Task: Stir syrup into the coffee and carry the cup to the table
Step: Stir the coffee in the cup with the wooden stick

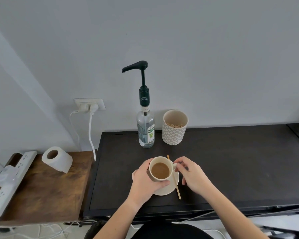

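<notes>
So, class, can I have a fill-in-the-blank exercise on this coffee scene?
1. The left hand wraps the ___ of coffee.
2. The cup stands on a ___.
3. The wooden stirrer lies across the saucer, on the cup's ___ side.
4. The syrup bottle has a black ___ on top.

Missing words: cup; saucer; right; pump

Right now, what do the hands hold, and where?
Left hand wraps the cup by its side; right hand fingers pinch its handle.

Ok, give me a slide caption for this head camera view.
Left hand cradles the coffee cup on its saucer, right hand at the handle, stir stick laid aside.
</notes>
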### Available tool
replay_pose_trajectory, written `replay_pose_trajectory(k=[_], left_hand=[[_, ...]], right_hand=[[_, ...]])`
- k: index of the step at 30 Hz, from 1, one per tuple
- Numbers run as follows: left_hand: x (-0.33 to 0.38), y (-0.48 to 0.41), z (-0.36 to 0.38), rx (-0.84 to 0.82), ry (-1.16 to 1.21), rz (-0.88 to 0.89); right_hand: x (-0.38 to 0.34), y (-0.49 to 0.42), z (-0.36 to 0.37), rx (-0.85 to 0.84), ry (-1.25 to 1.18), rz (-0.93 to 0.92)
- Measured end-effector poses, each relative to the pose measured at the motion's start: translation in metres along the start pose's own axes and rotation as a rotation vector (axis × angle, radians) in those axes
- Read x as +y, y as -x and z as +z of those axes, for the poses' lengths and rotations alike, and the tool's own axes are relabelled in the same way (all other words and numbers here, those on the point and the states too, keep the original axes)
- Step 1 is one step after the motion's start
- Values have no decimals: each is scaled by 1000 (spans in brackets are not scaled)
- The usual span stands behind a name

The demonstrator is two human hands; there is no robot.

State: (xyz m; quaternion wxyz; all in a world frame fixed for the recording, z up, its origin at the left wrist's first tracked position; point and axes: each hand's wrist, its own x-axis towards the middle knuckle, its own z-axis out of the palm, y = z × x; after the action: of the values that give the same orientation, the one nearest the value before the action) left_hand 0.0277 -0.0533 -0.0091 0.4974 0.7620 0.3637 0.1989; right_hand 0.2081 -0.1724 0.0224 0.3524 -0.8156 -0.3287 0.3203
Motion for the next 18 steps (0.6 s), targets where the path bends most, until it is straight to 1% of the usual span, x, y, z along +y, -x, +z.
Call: replay_pose_trajectory(k=[8,15,18], left_hand=[[18,-9,-15,-7,21,10],[69,-12,-62,61,38,69],[95,-14,-89,108,50,114]], right_hand=[[-22,6,-14,13,-38,-40],[-85,8,-41,19,-150,-175],[-124,3,-58,75,-197,-274]])
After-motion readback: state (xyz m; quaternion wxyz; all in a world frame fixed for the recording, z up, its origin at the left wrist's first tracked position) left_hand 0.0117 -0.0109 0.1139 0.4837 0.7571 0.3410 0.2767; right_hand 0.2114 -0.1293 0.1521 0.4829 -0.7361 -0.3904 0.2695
